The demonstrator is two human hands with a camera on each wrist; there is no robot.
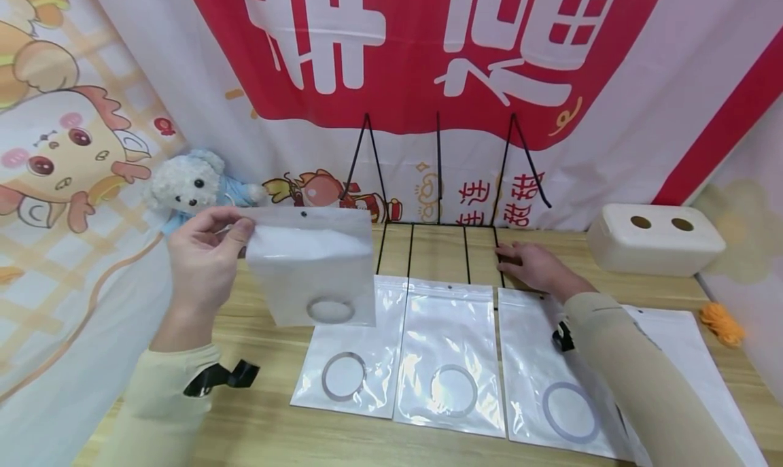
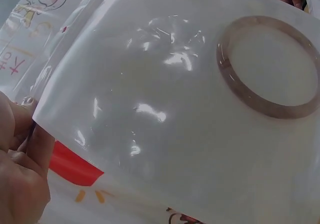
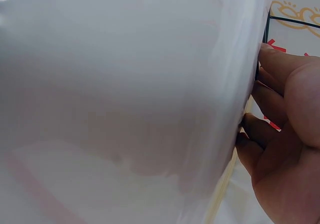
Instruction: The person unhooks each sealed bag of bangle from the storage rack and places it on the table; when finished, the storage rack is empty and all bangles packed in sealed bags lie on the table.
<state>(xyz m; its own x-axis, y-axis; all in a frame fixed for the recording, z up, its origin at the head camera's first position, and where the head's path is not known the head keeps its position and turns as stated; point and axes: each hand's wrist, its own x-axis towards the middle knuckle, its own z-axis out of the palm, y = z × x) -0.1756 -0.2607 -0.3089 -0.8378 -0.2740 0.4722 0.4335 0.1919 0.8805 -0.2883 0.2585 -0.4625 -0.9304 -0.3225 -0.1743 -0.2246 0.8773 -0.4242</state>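
My left hand (image 1: 208, 256) pinches the upper left corner of a clear-and-white zip bag (image 1: 306, 277), raised above the table. A brownish bangle (image 2: 227, 78) shows inside it. Over on the right, my right hand (image 1: 535, 266) grips the right side of a black wire rack (image 1: 439, 161), its fingertips (image 3: 267, 53) at the wire. The rack stands against the backdrop, with long wires along the tabletop. In front of it, more bagged bangles lie flat: a left bag (image 1: 379, 331), a middle bag (image 1: 449, 338) and a right bag (image 1: 520, 358) partly under my right forearm.
Another white bag (image 1: 679, 358) lies right of my forearm. A cream box (image 1: 654, 249) with two round holes stands at the back right, near an orange yarn bundle (image 1: 722, 324). At the back left sits a white plush dog (image 1: 189, 181). Printed cloth hangs behind.
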